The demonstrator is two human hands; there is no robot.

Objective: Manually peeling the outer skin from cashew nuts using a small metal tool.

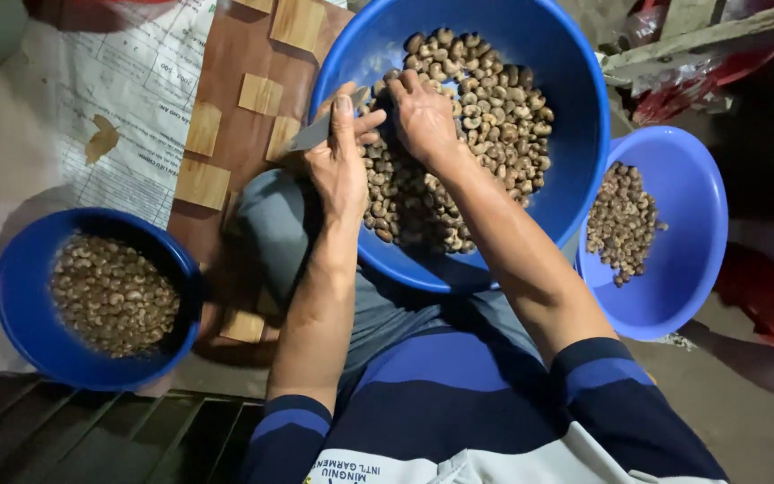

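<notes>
The person sits with a large blue basin (575,108) on the lap, still heaped with cashew nuts (485,108) across most of its floor, so by the look of it the bulk of the pile has yet to pass through the hands. The left hand (338,157) is closed around a small knife (315,133), its grey blade pointing out over the basin's near-left rim, fingers wrapped on the handle with the thumb laid along it. The right hand (423,116) meets it just above the nuts, fingers pinched narrow on what seems to be a single nut at the blade's edge; the nut itself is hidden between the fingertips, so I cannot tell its condition. Two smaller blue bowls flank the person: the left bowl (20,305) on the floor is filled to a fair depth with paler kernels (114,291), while the right bowl (700,233) holds only a modest heap of darker pieces (620,220) against one side. Judged from these amounts, a good share is sorted, yet more remains in the basin than lies in either bowl.
</notes>
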